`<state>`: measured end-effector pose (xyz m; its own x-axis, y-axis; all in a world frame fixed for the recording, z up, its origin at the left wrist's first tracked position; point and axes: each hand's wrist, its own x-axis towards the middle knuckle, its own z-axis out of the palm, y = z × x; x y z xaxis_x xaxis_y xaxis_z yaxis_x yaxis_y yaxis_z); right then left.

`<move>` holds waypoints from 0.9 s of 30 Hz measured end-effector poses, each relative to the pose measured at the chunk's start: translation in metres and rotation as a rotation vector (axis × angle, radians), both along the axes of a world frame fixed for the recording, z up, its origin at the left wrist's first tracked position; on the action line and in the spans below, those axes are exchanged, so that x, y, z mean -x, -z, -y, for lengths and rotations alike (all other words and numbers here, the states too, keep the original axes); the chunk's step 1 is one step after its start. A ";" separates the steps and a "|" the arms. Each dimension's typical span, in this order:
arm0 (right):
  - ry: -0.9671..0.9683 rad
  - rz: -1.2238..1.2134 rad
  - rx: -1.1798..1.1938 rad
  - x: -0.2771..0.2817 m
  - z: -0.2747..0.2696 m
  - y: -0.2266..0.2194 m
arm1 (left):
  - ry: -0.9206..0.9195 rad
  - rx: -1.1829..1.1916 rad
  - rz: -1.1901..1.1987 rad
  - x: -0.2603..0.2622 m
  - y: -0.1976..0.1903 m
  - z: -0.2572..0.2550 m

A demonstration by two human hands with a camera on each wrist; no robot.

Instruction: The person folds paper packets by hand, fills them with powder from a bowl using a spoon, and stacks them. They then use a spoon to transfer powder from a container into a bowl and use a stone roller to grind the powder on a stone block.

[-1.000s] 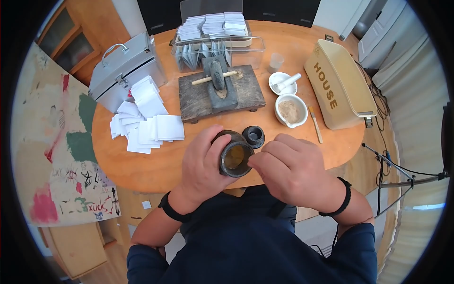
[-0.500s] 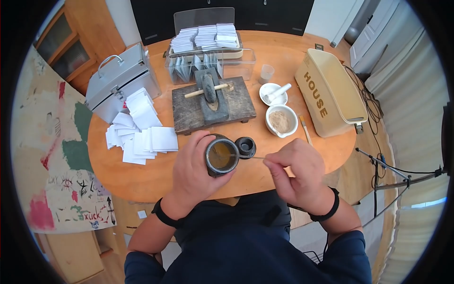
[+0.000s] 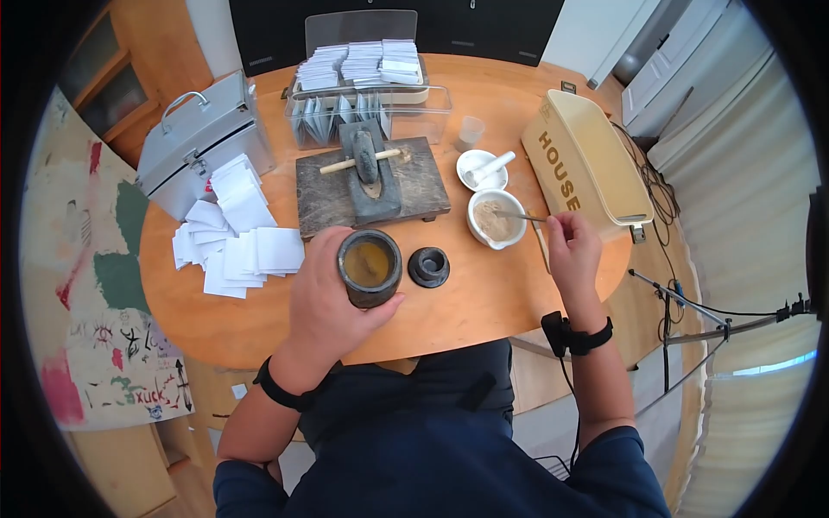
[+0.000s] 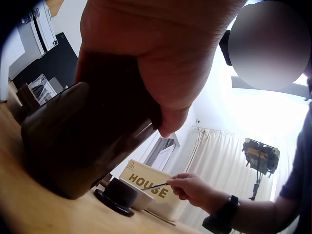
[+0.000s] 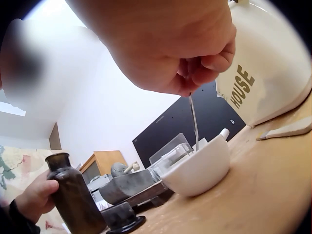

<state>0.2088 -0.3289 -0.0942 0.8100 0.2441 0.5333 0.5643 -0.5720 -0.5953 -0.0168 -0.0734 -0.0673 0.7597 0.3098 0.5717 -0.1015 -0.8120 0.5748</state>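
Observation:
My left hand is curled round a dark, wide-mouthed jar with yellowish-brown contents, its mouth facing up. Beside the jar, a dark stopper rests on the table. My right hand pinches a thin metal spatula whose far end is inside a white mortar of beige powder. In the right wrist view the spatula slants down into the white bowl; the bowl's wall hides its tip.
Behind the mortar are a white dish with a pestle and a small clear cup. A brush and a HOUSE bin stand right. Left are a wooden board, paper packets and a metal case.
My right hand has moved from the jar's mouth out to the right, bringing the spatula into the mortar. My left hand still grips the jar, now slightly further left in view.

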 end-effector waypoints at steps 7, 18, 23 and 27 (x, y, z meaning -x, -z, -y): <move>0.002 -0.273 0.068 -0.006 -0.001 0.007 | -0.023 -0.004 0.003 0.001 0.002 -0.002; -0.300 -0.035 0.261 0.040 -0.029 -0.025 | -0.041 0.000 -0.035 0.001 0.005 -0.008; -0.521 -0.019 0.483 0.075 -0.069 -0.020 | -0.033 0.082 -0.043 0.001 0.007 -0.005; -0.526 -0.086 0.531 0.079 -0.087 -0.009 | -0.022 0.091 -0.012 0.000 0.004 -0.006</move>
